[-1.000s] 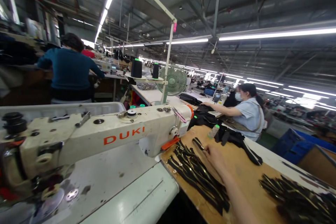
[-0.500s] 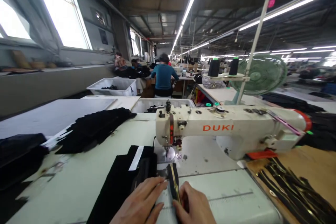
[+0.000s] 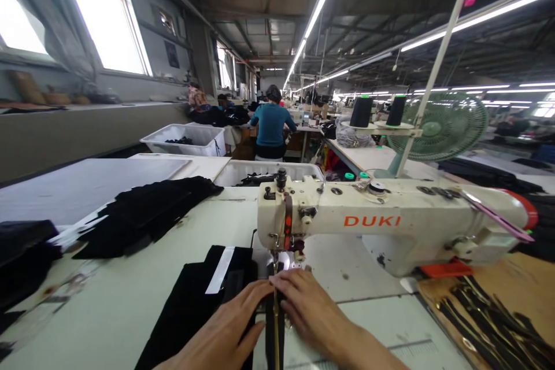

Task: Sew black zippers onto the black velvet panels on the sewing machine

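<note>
A black zipper (image 3: 276, 338) with gold-coloured teeth runs lengthwise toward the needle of the white sewing machine (image 3: 325, 214). My left hand (image 3: 229, 321) lies over a black fabric piece (image 3: 184, 303), its fingers stretched flat and thumb apart, with the fingertips at the zipper's left edge. On the zipper's right side, my right hand (image 3: 310, 309) is closed, fingers together on the tape just in front of the presser foot. Both hands' fingertips meet there. The fabric piece carries a white strip (image 3: 220, 270). My fingers hide part of the zipper.
More zippers (image 3: 489, 318) lie on a brown board (image 3: 533, 277) at the right. Black fabric pieces (image 3: 151, 214) are stacked at the left. White bins (image 3: 186, 134) stand ahead, beyond the table, and a person in blue (image 3: 271, 124) sits farther off. Thread cones (image 3: 361, 113) stand behind the machine.
My right hand has moved forward and left with the zipper, which now lies straight, its far end up at the needle. My left hand stays beside it on the fabric.
</note>
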`<state>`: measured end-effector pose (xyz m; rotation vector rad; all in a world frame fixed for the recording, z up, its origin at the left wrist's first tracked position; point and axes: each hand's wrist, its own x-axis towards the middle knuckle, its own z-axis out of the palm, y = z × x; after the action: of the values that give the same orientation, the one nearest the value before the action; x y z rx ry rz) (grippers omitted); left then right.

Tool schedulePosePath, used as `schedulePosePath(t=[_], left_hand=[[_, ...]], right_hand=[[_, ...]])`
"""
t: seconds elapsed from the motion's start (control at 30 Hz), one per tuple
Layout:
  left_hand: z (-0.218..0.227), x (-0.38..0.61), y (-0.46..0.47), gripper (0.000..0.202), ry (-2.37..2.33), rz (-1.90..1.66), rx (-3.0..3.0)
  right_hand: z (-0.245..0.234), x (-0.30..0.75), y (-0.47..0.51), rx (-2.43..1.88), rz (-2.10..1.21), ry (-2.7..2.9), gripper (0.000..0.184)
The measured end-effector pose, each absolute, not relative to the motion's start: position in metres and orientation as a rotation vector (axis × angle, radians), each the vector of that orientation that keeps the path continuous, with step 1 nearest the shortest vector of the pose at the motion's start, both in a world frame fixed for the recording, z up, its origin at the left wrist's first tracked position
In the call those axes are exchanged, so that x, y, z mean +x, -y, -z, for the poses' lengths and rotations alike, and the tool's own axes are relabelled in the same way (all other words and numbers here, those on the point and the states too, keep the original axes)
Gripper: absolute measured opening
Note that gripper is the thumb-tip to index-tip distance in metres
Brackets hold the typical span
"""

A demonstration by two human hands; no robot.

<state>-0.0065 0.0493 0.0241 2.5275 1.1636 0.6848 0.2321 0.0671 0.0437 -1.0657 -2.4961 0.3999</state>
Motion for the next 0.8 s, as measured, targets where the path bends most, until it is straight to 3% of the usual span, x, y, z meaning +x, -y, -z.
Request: schedulePosePath(t=[0.1, 0.27, 0.4, 0.63, 0.8], left_hand=[[-0.022, -0.025, -0.076, 0.030, -1.355, -0.697, 2.309], [-0.021, -0.042, -0.123, 0.049, -1.415, -0.645, 2.206], [-0.020, -0.033, -0.134, 0.008, -1.352, -0.613, 2.155], [-0.014, -0.002, -0.111, 0.031, -1.449, -0.800, 2.082], [-0.006, 0.005, -0.062, 0.053, -1.419, -0.870, 2.470]], right_hand=[[-0.034, 0.232, -0.071, -1.103, -0.308, 2.574, 0.036], [-0.031, 0.237, -0.068, -1.073, -0.260, 2.573, 0.031], [-0.028, 0.239, -0.066, -1.030, -0.247, 2.583, 0.030], [-0.023, 0.235, -0.062, -1.014, -0.176, 2.534, 0.027], [-0.017, 0.235, -0.062, -0.958, -0.121, 2.484, 0.025]])
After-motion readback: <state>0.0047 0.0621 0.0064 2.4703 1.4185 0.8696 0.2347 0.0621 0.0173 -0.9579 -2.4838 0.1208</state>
